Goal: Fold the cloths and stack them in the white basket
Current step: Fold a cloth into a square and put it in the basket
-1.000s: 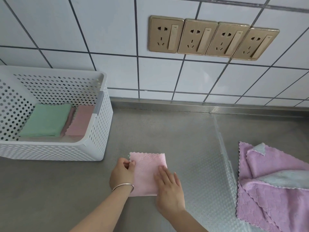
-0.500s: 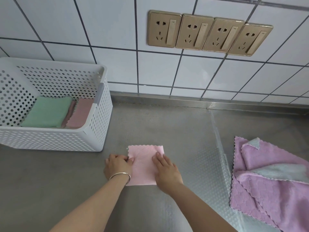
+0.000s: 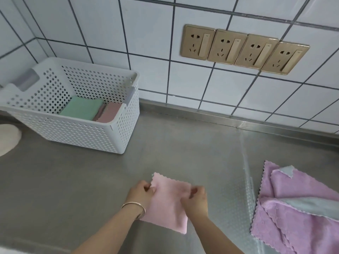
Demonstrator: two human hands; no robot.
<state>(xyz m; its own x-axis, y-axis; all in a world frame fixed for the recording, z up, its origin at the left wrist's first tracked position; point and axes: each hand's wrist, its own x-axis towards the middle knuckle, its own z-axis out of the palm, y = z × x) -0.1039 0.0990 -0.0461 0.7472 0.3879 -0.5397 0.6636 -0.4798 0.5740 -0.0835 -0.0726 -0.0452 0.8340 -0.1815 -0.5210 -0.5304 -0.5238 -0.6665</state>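
Observation:
A folded pink cloth (image 3: 168, 202) lies on the steel counter near the front. My left hand (image 3: 141, 194) pinches its left edge and my right hand (image 3: 197, 199) grips its right edge, both with fingers curled on the fabric. The white perforated basket (image 3: 117, 136) stands at the back left. Inside it lie a folded green cloth (image 3: 82, 109) and a folded pink cloth (image 3: 109, 112) side by side. A heap of unfolded purple cloths (image 3: 297, 213) with pale blue backs lies at the right.
A tiled wall with a row of gold sockets (image 3: 244, 49) runs along the back. A pale round object (image 3: 7, 138) shows at the left edge. A clear dimpled mat (image 3: 220, 171) covers the counter's middle and right.
Both hands went from pressing flat on the folded pink cloth to gripping its side edges. The view swung left, so the basket now sits nearer the middle.

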